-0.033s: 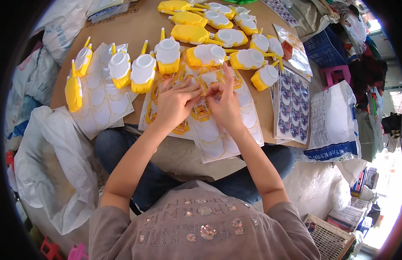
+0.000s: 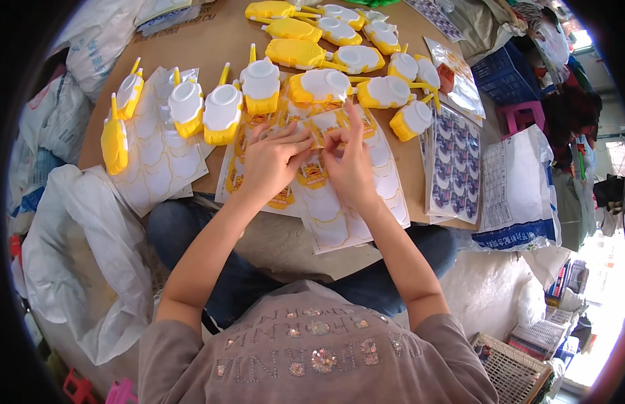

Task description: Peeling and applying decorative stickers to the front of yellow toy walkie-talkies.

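My left hand point(image 2: 275, 156) lies with its fingers stretched out over a sheet of yellow character stickers point(image 2: 312, 172), pressing on it near the table's front edge. On the same sheet, my right hand point(image 2: 351, 161) has thumb and a bent finger pinched together while another finger points up. What the pinch holds, if anything, is too small to make out. The sheet's lower part shows bare white backing with sticker outlines. Just beyond my hands, a yellow and white toy walkie-talkie point(image 2: 319, 86) lies on its side, with another toy walkie-talkie point(image 2: 260, 84) left of it.
Several more toy walkie-talkies point(image 2: 295, 52) cover the far table. Used sticker backing point(image 2: 147, 158) lies at left, purple sticker sheets point(image 2: 454, 161) at right. A white plastic bag point(image 2: 83, 249) hangs by my left knee. A blue crate point(image 2: 506, 74) and pink stool point(image 2: 523, 118) stand beyond the right edge.
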### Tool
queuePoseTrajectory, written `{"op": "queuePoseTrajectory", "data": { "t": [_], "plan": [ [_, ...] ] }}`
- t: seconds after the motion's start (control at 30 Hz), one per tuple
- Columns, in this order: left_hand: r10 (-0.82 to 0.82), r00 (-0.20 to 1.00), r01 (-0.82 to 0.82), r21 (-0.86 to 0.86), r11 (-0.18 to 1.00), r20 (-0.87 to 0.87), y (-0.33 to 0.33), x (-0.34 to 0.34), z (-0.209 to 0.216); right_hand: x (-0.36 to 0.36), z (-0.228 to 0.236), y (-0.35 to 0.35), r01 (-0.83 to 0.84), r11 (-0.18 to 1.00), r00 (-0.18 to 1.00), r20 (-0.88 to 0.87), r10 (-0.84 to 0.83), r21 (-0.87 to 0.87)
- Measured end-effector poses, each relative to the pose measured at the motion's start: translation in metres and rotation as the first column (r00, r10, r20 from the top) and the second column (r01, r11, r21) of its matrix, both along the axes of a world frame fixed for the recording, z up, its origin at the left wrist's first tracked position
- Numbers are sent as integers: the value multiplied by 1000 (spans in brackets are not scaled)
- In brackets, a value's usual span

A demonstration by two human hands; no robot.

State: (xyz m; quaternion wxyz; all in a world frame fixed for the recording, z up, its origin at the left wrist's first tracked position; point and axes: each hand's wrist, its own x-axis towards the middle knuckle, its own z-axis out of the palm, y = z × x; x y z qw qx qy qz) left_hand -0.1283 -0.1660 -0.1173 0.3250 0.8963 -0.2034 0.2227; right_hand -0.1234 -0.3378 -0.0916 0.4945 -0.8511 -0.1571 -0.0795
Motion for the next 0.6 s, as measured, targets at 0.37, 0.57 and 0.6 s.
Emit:
{"op": "queuePoseTrajectory", "data": {
  "t": [0.37,0.57,0.6],
  "plan": [
    [-51,974,99,208,973,-222,9,-19,11,-22,-6,-12,98,880,924,371,92,-464],
    [-78,948,147,208,967,-309,12,-18,14,-36,8,-8,12,971,964,261,52,-237],
    [-84,948,152,206,967,-306,10,-18,15,-31,6,-9,17,971,963,264,48,-240]
  ]
}}
